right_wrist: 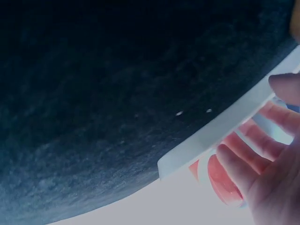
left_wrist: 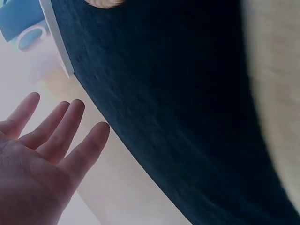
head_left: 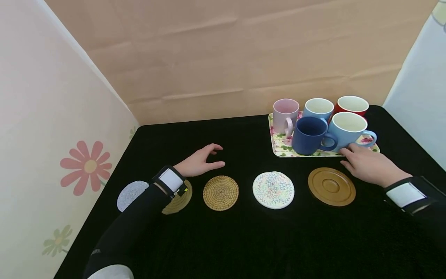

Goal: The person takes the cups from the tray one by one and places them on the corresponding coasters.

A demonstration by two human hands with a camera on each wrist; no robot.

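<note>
My right hand [head_left: 371, 164] reaches to the front edge of a floral tray [head_left: 282, 149]. Its fingertips are right beside a light blue mug [head_left: 343, 133], whose handle points right. In the right wrist view the fingers [right_wrist: 239, 164] are spread and only slightly bent near the white tray rim [right_wrist: 206, 136]. Left of that mug stands a dark blue mug [head_left: 308, 137]. A pink mug [head_left: 283, 120], another light blue mug [head_left: 318, 107] and a red mug [head_left: 353, 104] stand behind. My left hand [head_left: 198, 161] holds nothing, fingers apart, over the black table behind a woven coaster [head_left: 221, 193].
A row of round coasters lies in front: a brown wooden one [head_left: 331, 186], a white patterned one [head_left: 273, 190], a beige one [head_left: 179, 203] partly under my left wrist, and a grey-white one [head_left: 130, 193]. Brown paper [head_left: 226, 58] backs the table; a flowered sheet [head_left: 69, 128] stands at left.
</note>
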